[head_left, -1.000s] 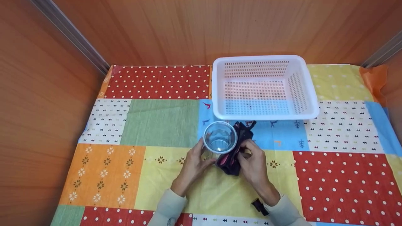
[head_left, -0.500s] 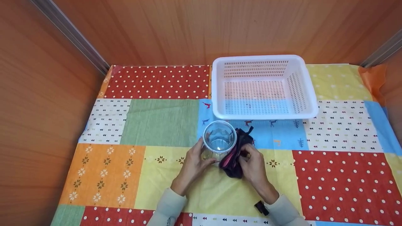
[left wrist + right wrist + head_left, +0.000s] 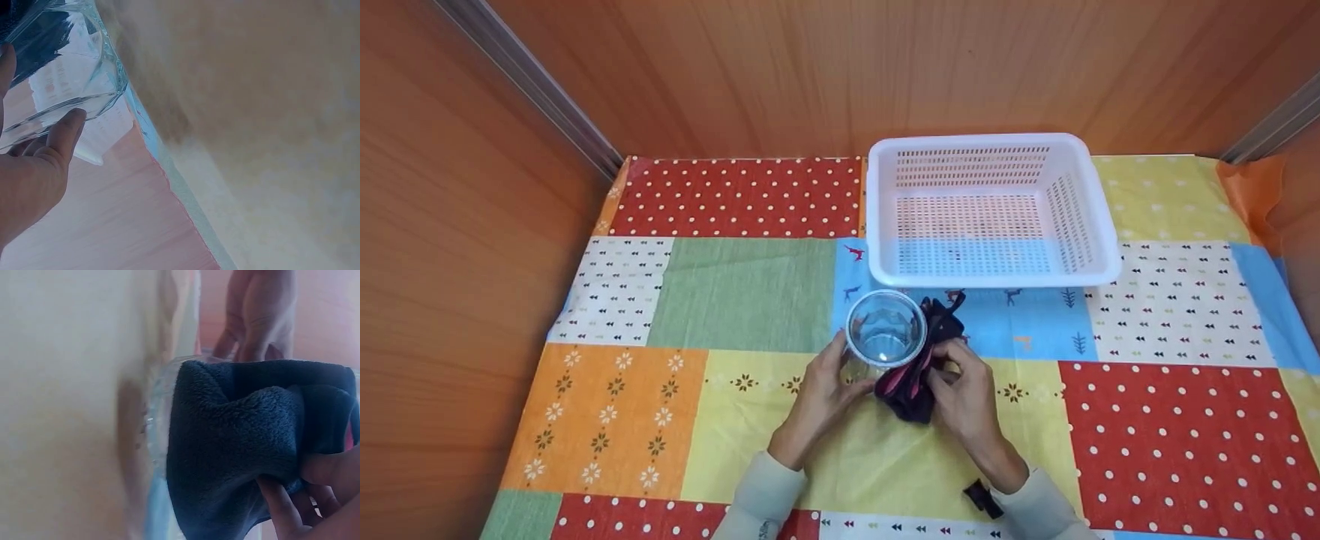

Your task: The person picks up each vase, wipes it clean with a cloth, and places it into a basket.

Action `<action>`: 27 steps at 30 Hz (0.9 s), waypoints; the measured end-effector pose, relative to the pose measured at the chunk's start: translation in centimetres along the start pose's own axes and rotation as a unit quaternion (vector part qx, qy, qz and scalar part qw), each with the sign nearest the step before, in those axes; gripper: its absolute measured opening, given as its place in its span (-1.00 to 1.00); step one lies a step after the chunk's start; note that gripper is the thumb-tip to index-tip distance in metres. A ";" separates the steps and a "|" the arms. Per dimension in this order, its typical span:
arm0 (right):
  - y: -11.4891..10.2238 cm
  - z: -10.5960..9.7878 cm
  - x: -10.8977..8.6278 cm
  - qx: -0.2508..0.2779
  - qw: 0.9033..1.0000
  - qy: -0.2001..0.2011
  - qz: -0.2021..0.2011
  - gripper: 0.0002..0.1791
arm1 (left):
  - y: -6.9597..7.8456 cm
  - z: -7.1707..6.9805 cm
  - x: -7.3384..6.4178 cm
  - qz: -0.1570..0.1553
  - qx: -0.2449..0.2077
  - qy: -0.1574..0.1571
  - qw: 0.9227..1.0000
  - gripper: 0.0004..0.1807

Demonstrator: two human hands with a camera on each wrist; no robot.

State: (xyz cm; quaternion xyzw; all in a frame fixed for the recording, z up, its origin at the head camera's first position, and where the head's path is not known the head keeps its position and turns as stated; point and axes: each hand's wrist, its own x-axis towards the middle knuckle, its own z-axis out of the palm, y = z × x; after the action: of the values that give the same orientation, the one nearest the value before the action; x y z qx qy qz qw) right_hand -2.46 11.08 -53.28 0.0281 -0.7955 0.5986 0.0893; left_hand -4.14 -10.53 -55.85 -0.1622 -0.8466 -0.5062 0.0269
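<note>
The glass [image 3: 885,330] is mid-table, mouth up, with the left hand [image 3: 821,382] at its seven-to-eight o'clock. That hand grips the side, thumb nearest the wearer and fingers round the far part, probably to stop it tipping or sliding under a push from the right. Whether its base rests on the table is hard to tell.

The cloth [image 3: 907,397], dark and plush with pink showing in its folds, lies against the glass from three to five o'clock. The right hand [image 3: 967,386], at four o'clock, pinches it bunched, which likely gives a thick pad between fingers and glass. The basket [image 3: 994,281] sits at one to two o'clock, near the back edge, presumably clear of the elbows.

Beneath spreads a patchwork tablecloth [image 3: 750,292], dotted red at eleven and four o'clock, plain green at ten. Wood-grain walls close in at nine [image 3: 457,262], twelve [image 3: 810,75] and three o'clock [image 3: 1306,210], with metal strips at the back corners.
</note>
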 end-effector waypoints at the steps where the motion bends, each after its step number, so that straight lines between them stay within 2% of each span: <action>1: 0.2 0.0 0.0 -0.004 1.000 -0.002 0.003 -0.82 | 0.0 0.0 0.0 0.000 0.002 0.000 1.000 -0.05; 8: 2.2 -0.3 -0.5 -0.041 0.999 -0.022 0.016 -0.81 | 0.2 -0.3 0.1 0.003 0.032 0.000 0.999 -0.02; 15: 2.3 -0.5 -0.8 -0.016 1.000 -0.004 0.017 -0.81 | 0.6 -0.2 0.4 0.006 0.081 -0.002 0.997 0.09; 18: 1.5 -0.3 -1.0 -0.006 1.000 0.008 0.010 -0.82 | 0.7 0.3 0.3 0.013 0.102 0.022 0.994 0.09; 22: 0.4 0.0 -1.1 -0.005 1.000 0.023 -0.002 -0.83 | 0.8 1.4 0.0 0.023 0.116 0.074 0.990 0.02; 25: -0.1 0.3 -1.0 -0.006 0.999 0.034 -0.010 -0.83 | 0.8 2.4 -0.2 0.042 0.135 0.114 0.983 -0.05; 27: -0.2 0.4 -1.0 -0.009 0.999 0.039 -0.014 -0.83 | 0.7 2.8 -0.2 0.055 0.146 0.127 0.979 -0.09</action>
State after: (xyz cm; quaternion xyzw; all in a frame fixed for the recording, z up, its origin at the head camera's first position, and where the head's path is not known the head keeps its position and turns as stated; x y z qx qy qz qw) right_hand -1.53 10.64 -53.38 0.0152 -0.7965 0.5904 0.1293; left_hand -3.38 -7.87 -56.61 -0.1370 -0.8910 -0.3910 0.1858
